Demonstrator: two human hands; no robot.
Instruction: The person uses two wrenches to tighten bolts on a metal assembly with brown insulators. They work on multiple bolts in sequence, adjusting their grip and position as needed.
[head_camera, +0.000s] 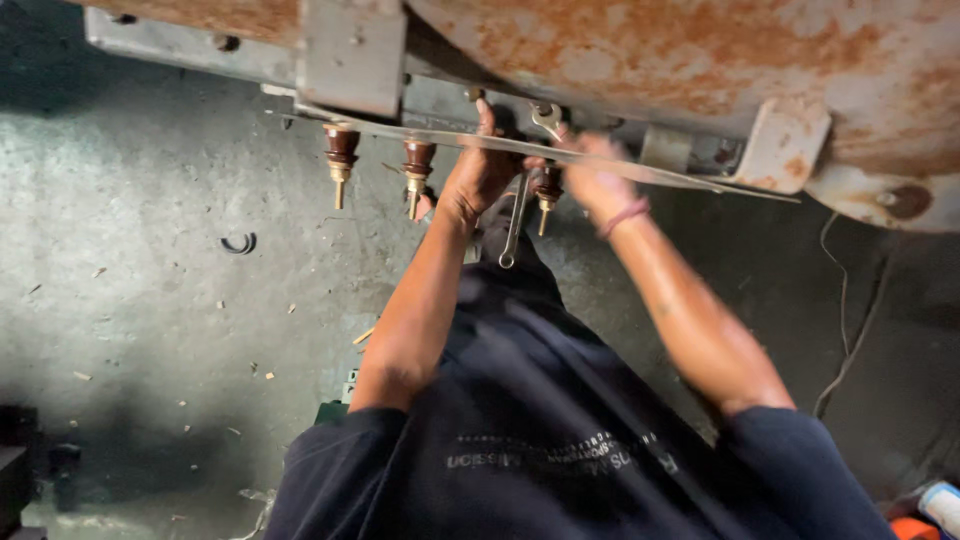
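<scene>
Left hand (480, 172) pressed on metal strip (520, 148) under rusty tank (700, 50), fingers together, one raised to bolt. Right hand (590, 180) blurred, clamped on wrench (547, 118) at flange; second wrench (514, 225) hung between hands, grip unclear. Brown insulators (341, 150) stood just beside. Risk, judged: wrench slipping off nut could chip insulator or pinch knuckles against strip.

Both arms reach forward, the left hand (482, 172) and the right hand (592, 178) with fingers curled.
</scene>
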